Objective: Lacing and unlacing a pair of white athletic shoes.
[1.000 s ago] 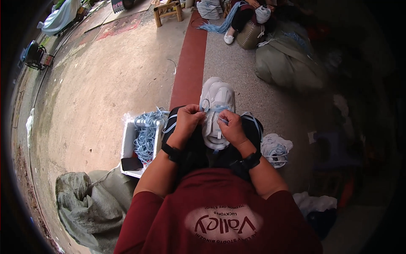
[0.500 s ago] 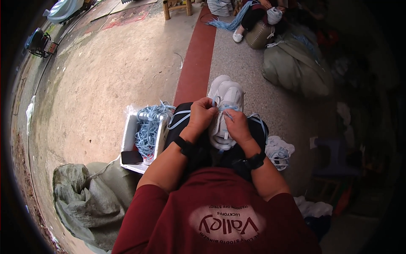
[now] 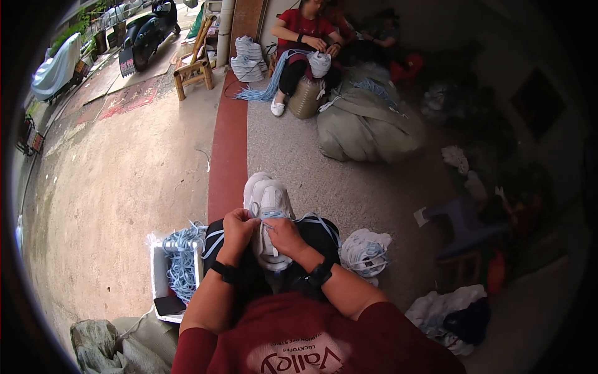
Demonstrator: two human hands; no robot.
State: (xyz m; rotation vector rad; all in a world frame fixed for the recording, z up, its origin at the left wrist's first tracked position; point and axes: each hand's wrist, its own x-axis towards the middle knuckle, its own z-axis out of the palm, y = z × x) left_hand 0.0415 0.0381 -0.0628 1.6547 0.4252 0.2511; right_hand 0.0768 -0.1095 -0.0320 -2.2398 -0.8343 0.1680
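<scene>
White lace-up sneakers [image 3: 274, 194] sit stacked between my knees, toes pointing away from me. My left hand [image 3: 239, 229] is at the front shoe's left side, with thumb and finger pinched on the light blue shoelace [image 3: 253, 210]. From the right, my right hand [image 3: 285, 237] reaches over the shoe's tongue, its fingers closed at the laced part on a piece of the same lace. That piece is mostly hidden by the fingers. Loose lace ends trail over both my thighs.
A white foam box [image 3: 157, 268] of blue laces and a dark phone [image 3: 168, 305] stands at my left. White shoes with laces [image 3: 366, 252] lie at my right. Ahead are a large green sack [image 3: 367, 124] and a seated co-worker [image 3: 305, 37] handling a shoe. A purple stool [image 3: 464, 227] stands right.
The view has tilted up and swung right, bringing more of the co-worker and a scooter into sight. Both hands stay at the shoe's lacing with little visible change.
</scene>
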